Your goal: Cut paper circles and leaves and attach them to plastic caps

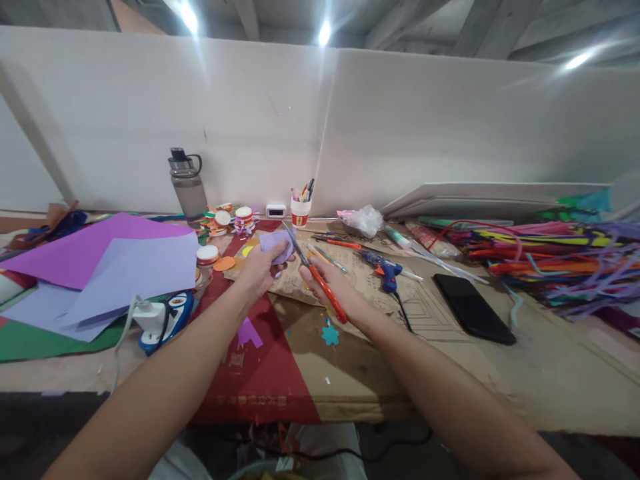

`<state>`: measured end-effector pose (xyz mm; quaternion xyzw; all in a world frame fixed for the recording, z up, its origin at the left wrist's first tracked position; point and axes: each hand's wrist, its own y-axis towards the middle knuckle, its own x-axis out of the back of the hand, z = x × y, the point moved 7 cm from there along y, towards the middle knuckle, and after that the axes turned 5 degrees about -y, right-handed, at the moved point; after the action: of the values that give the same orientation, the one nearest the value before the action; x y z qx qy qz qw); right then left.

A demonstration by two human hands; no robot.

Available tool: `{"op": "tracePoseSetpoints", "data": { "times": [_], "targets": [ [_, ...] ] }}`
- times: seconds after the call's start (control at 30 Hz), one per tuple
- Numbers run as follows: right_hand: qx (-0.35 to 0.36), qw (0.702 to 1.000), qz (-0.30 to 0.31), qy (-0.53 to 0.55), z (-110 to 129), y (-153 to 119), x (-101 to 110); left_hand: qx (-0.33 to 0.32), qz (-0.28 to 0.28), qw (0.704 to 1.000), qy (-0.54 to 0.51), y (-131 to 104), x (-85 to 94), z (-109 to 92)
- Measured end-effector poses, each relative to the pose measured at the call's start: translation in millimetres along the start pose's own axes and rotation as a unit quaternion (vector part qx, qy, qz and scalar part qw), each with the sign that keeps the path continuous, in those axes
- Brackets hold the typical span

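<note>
My left hand (261,268) is closed on a piece of light purple paper (274,245), its thumb lying over the front. In my right hand (334,287) is a pair of scissors (320,283) with orange-red handles, the blades angled up and left. The blade tips reach the right edge of the paper; whether they touch it I cannot tell. Below the hands, a teal paper flower (330,335) and a purple paper scrap (249,333) lie on the cardboard.
Purple sheets (135,267), a blue power strip (173,319) and a bottle (187,187) are on the left. A pen cup (300,212) stands at the back. To the right are a blue glue gun (389,272), a black phone (473,308) and coloured pipe cleaners (565,257).
</note>
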<state>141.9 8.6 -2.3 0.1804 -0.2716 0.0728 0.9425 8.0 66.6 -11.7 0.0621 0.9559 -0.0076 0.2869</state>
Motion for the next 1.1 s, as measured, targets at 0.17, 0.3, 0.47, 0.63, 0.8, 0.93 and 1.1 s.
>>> {"op": "tracePoseSetpoints", "data": {
  "times": [0.17, 0.3, 0.47, 0.63, 0.8, 0.93, 1.1],
  "targets": [
    [0.006, 1.000, -0.007, -0.001, 3.0, 0.8, 1.4, 0.012, 0.023, 1.000, 0.017, -2.6, -4.9, -0.3],
    [-0.001, 1.000, -0.002, -0.001, 0.6, 1.0, 1.1, 0.019, 0.042, 0.999, 0.026, -2.7, -6.8, -1.4],
    [0.004, 1.000, 0.003, -0.022, 1.8, -0.4, 2.3, 0.020, 0.074, 0.996, 0.041, 0.2, -6.2, -4.1],
    [-0.017, 1.000, 0.012, 0.000, 3.7, -3.4, 3.7, 0.030, 0.101, 0.992, 0.073, 1.7, -4.3, -5.4],
    [-0.017, 1.000, 0.017, 0.007, 8.4, -6.0, 5.1, 0.049, 0.100, 0.990, 0.084, 3.7, 0.0, -7.3],
    [-0.012, 1.000, 0.022, 0.016, 9.9, -6.8, 3.9, 0.053, 0.102, 0.990, 0.084, 4.8, 0.7, -8.3],
    [0.013, 1.000, 0.004, -0.017, 7.0, -3.3, 3.2, 0.053, 0.106, 0.990, 0.083, 2.7, -2.5, -5.6]
  ]
}}
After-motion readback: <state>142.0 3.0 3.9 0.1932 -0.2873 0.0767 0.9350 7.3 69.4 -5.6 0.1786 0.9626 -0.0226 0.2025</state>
